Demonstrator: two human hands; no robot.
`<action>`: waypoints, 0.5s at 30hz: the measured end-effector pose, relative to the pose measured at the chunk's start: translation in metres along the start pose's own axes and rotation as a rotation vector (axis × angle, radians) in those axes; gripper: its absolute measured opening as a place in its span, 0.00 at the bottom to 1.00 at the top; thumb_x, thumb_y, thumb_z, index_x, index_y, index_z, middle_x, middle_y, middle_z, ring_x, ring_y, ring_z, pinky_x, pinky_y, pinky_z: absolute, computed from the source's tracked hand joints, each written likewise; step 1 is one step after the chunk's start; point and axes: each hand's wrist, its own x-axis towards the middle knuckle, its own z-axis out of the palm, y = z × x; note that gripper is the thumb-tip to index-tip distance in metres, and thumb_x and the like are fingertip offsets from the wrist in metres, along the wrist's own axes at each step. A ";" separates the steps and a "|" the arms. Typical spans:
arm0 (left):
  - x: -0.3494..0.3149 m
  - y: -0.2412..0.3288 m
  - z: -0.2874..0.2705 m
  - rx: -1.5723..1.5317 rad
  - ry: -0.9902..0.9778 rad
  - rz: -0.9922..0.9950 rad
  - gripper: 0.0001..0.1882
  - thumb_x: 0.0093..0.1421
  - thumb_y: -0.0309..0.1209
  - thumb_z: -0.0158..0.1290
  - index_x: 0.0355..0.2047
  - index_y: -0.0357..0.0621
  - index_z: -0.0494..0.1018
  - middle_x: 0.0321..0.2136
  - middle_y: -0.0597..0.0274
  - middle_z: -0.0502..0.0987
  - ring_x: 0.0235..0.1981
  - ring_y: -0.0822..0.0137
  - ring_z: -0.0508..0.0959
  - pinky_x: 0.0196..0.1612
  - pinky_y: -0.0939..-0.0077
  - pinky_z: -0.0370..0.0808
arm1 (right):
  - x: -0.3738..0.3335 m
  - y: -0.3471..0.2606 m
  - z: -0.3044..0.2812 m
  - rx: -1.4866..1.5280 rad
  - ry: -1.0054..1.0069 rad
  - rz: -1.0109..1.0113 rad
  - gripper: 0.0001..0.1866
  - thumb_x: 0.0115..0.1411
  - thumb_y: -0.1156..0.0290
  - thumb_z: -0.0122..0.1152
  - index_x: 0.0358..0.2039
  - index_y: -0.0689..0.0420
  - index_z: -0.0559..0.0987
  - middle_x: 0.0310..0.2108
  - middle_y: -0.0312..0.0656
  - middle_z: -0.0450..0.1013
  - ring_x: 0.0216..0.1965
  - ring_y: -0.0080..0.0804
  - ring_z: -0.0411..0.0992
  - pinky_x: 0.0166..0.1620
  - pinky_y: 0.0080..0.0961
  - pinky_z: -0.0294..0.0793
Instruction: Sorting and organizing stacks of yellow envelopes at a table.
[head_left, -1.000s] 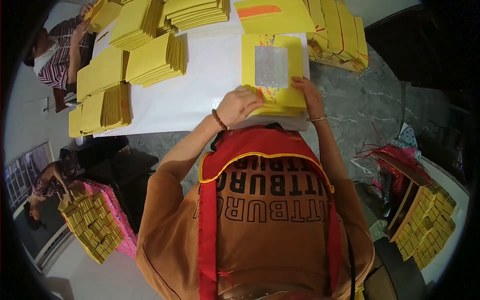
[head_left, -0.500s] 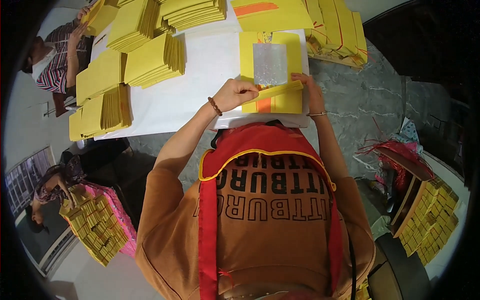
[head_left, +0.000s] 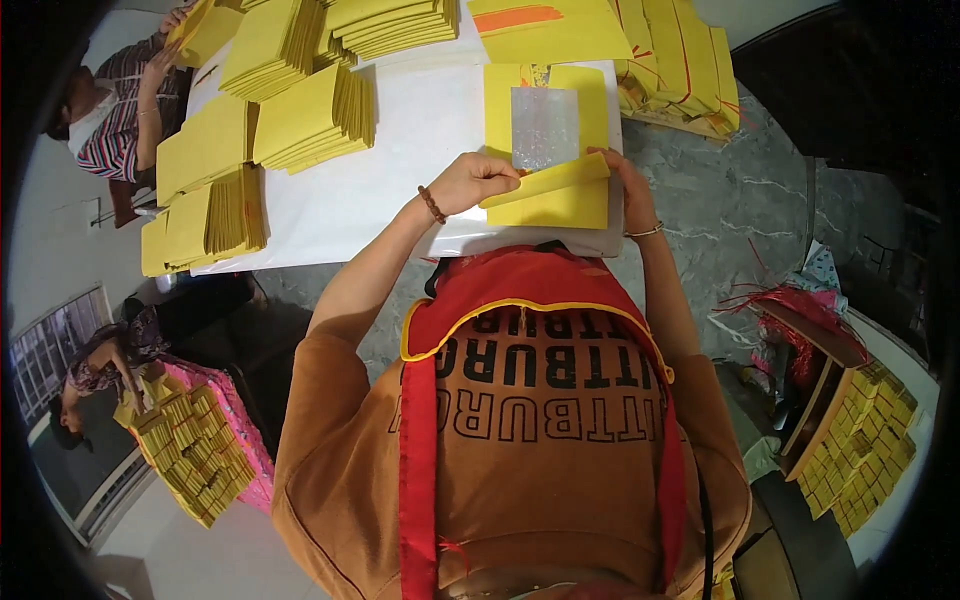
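Pinching the left end of a narrow, creased yellow paper flap (head_left: 548, 180) between thumb and bent fingers, the left hand (head_left: 474, 186), with a brown beaded bracelet (head_left: 432, 204) at its wrist, is closed on the paper; the right hand (head_left: 632, 192), with a thin metal bangle (head_left: 646, 231), touches the flap's far end with its fingertips, though whether they grip it I cannot tell.

The flap slants up to the right across the lower part of a flat, rectangular yellow paper sheet (head_left: 594, 115); this sheet lies on the near right corner of a white-covered table (head_left: 425, 120), right in front of the person's red apron with yellow edging (head_left: 540, 280); a shiny silver-grey rectangle (head_left: 545, 125) rests on the sheet, just above the flap.

Beyond it lies a wide yellow paper sheet with an orange stripe (head_left: 590, 40); to its right stand yellow paper bundles tied with red cord (head_left: 690, 60); stacks of folded yellow paper (head_left: 305, 125) fill the table's left side; past them, a co-worker in a striped top (head_left: 125, 110) holds a piece of yellow paper (head_left: 210, 38).
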 end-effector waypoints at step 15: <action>-0.008 0.007 0.011 0.091 0.091 0.082 0.07 0.56 0.29 0.46 0.30 0.38 0.70 0.22 0.66 0.72 0.24 0.75 0.69 0.28 0.84 0.66 | -0.014 -0.019 0.008 0.097 0.134 -0.021 0.19 0.57 0.71 0.46 0.50 0.60 0.65 0.47 0.40 0.65 0.48 0.26 0.63 0.52 0.23 0.58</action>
